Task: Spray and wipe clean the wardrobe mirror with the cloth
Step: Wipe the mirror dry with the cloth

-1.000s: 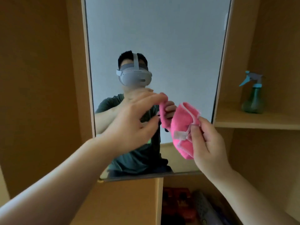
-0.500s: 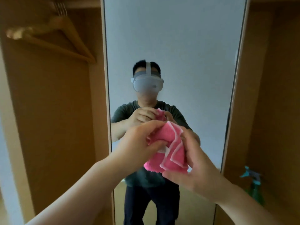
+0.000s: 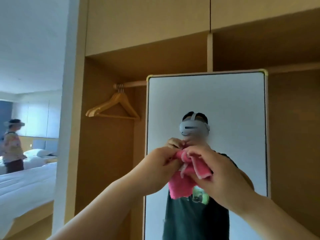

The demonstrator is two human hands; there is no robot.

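bedroom, bed [image 3: 26, 181], wooden wardrobe [image 3: 110, 153], hangers [image 3: 114, 108]

pink cloth [image 3: 180, 187] i'm gripping: soft fabric, fuzzy nap, matt. mirror [image 3: 207, 101]: smooth glossy glass, thin dark rim. wardrobe [image 3: 107, 170]: light wood-look panels, smooth, matt. hangers [image 3: 119, 97]: pale wood, slight sheen, metal hooks. bed [image 3: 26, 184]: white fabric, matt.

Light-wood wardrobe [image 3: 107, 170] fills wall ahead: open bay under closed upper cabinets [image 3: 147, 23]. Rail [image 3: 133, 83] across bay top, wooden hangers [image 3: 114, 110] bunched near its left end. Far left: white wall [image 3: 31, 40], bedroom beyond with white bed [image 3: 26, 184], pillows [image 3: 37, 152], pale bluish daylight. Another person [image 3: 13, 146] stands beside bed, blurred.
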